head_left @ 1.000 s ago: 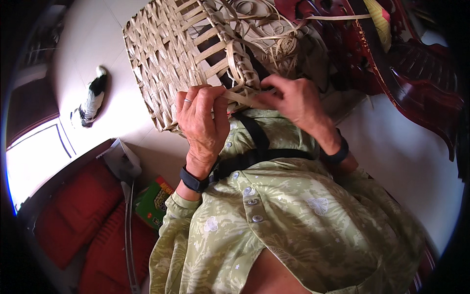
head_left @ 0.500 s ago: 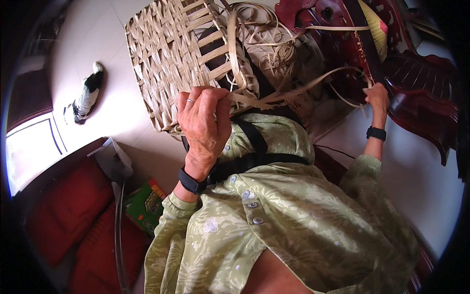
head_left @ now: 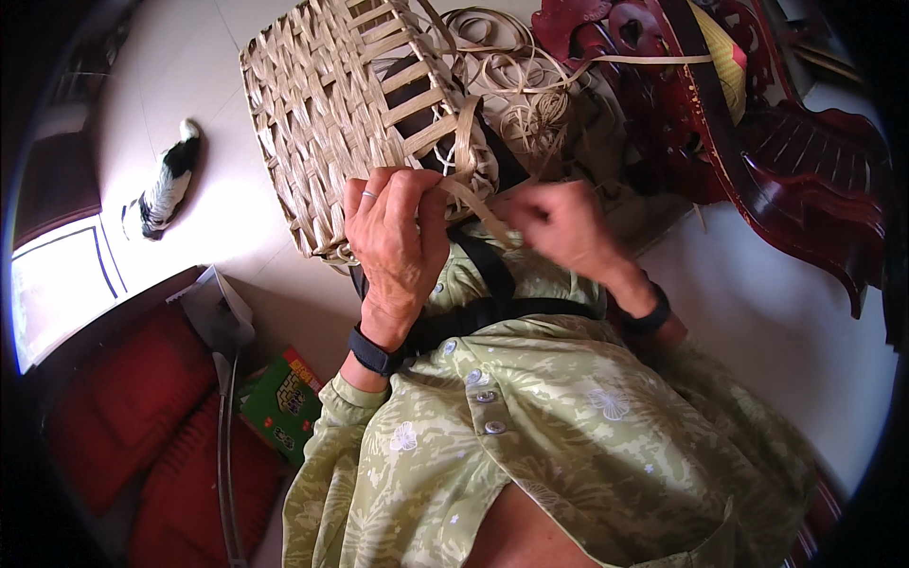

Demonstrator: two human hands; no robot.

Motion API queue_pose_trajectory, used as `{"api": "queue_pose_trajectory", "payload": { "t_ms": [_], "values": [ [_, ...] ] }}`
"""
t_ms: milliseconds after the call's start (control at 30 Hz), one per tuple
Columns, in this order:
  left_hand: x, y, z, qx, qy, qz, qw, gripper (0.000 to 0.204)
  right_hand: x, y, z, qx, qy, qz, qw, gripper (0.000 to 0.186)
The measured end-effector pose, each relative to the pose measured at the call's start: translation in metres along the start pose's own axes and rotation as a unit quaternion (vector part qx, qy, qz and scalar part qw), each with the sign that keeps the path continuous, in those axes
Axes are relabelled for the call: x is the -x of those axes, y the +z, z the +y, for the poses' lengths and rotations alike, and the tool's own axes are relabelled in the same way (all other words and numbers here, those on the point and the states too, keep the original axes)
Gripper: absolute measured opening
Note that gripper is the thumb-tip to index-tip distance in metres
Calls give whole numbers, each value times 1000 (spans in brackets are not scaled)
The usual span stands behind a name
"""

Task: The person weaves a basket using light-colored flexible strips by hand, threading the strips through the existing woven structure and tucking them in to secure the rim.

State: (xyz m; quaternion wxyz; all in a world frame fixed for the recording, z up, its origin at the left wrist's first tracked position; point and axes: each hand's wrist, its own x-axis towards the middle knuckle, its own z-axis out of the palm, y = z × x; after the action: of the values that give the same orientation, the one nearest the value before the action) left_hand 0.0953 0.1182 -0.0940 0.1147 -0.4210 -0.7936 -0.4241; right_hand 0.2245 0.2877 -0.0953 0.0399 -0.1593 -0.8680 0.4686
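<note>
A woven basket (head_left: pixel 317 123) of flat tan strips lies tilted before me, its open ladder-like slats toward the right. My left hand (head_left: pixel 393 237), with a ring on one finger, is closed at the basket's near right corner. Between its thumb and fingers it pinches a flat tan weaving strip (head_left: pixel 483 210), whose loose part slants down to the right. My right hand (head_left: pixel 573 232) is just right of that strip, fingers curled but smeared by motion; whether it holds the strip cannot be made out.
Coiled tan strips (head_left: pixel 540 114) are heaped beyond the basket. A carved dark red wooden chair (head_left: pixel 701 104) stands at the right, with another strip across it. On the floor at the left is a black-and-white animal (head_left: pixel 170 180). Red cushions (head_left: pixel 142 407) and a green package (head_left: pixel 284 402) are lower left.
My right hand has swept left from beside the chair to near my left hand. The long strip stretched between them is no longer drawn out. My left hand has kept its grip.
</note>
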Motion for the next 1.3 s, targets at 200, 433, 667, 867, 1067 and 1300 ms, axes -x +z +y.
{"api": "queue_pose_trajectory", "payload": {
  "t_ms": [200,433,667,867,1067,1300],
  "values": [
    [-1,-2,1,7,7,8,1000,16,5,-50,20,16,96,105,990,18],
    [-1,-3,-1,5,5,-3,1000,15,-12,29,-24,248,54,25,967,28],
    [1,-2,3,-7,-13,5,1000,15,16,-99,35,-317,214,56,922,19],
    [1,-3,-1,10,1,4,1000,16,91,-233,161,70,450,465,759,41],
    [1,-4,2,2,-4,0,1000,15,5,-60,7,-5,170,205,964,29],
    [-3,-2,2,7,-4,-4,1000,15,-4,31,3,213,6,63,975,34]
  ]
}}
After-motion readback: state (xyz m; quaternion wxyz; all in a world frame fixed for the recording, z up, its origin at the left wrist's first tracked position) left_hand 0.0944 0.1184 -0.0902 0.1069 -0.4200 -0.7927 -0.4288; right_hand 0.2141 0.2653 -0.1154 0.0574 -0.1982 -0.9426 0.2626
